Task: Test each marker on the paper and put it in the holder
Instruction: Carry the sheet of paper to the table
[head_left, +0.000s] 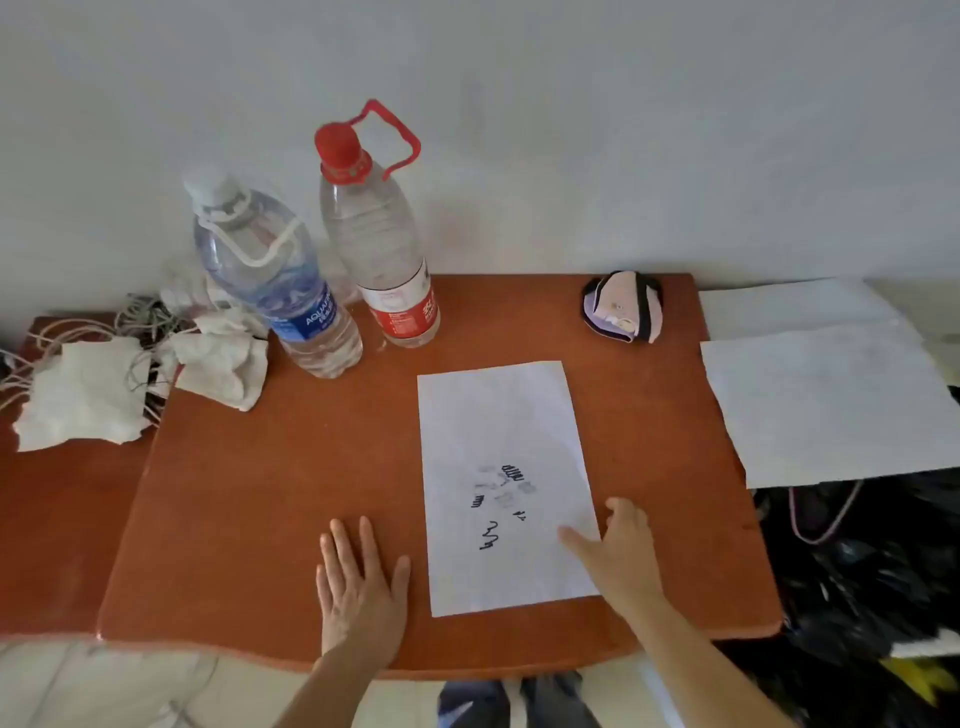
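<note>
the paper (498, 467) lay flat near the front of the orange table (260, 493), with black scribbles on its lower half. the left hand (358, 587) rested palm down on the table just left of the sheet, fingers spread and holding nothing. the right hand (621, 551) lay open on the sheet's right edge, thumb on the paper, also empty. behind stood a blue-labelled bottle (275, 280) and a red-capped bottle (379, 244), crumpled tissues (218, 358) to their left, and a small pouch (623, 306) at the far right corner. two more white sheets (831, 400) lay off to the right.
</note>
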